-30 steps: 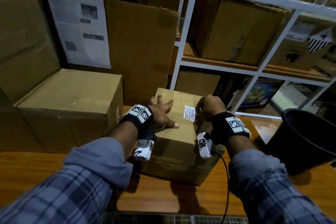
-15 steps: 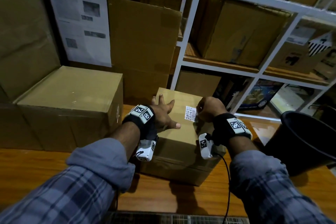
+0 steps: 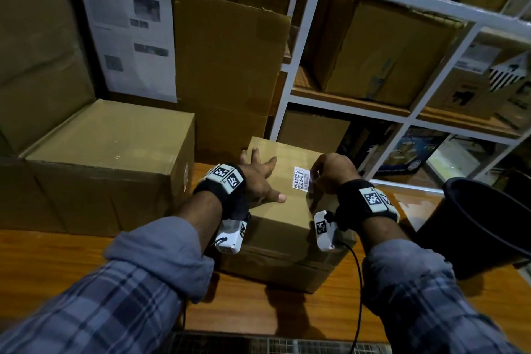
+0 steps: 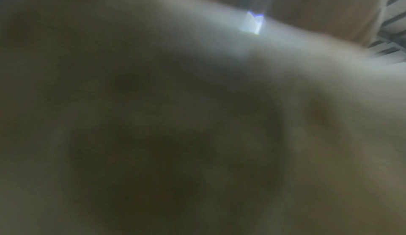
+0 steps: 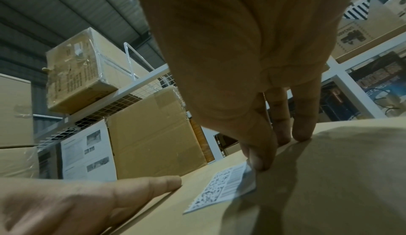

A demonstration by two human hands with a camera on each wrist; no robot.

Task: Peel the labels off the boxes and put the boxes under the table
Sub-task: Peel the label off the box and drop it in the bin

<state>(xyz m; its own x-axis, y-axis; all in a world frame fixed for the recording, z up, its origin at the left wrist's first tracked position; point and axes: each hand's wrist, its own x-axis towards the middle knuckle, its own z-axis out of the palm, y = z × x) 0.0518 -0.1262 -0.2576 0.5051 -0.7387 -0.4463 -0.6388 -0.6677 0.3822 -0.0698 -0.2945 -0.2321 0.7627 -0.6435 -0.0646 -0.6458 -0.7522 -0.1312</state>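
A small cardboard box (image 3: 287, 227) stands on the wooden table (image 3: 57, 250) with a white barcode label (image 3: 301, 178) on its top. My left hand (image 3: 258, 178) lies flat on the box top, fingers spread, just left of the label. My right hand (image 3: 330, 172) is curled at the label's right edge. In the right wrist view its fingertips (image 5: 261, 160) pinch the far corner of the label (image 5: 222, 191), which is slightly raised off the box (image 5: 329, 178); the left hand (image 5: 77, 204) shows beside it. The left wrist view is a blur.
A larger plain box (image 3: 109, 158) sits on the table to the left, almost touching the small one. A black bin (image 3: 482, 233) stands at the right. Behind are a tall carton (image 3: 227, 66) and a white shelf rack (image 3: 298, 95) full of boxes.
Both hands stay where they were on the box. The label's right edge now looks a little lifted under the right fingers.
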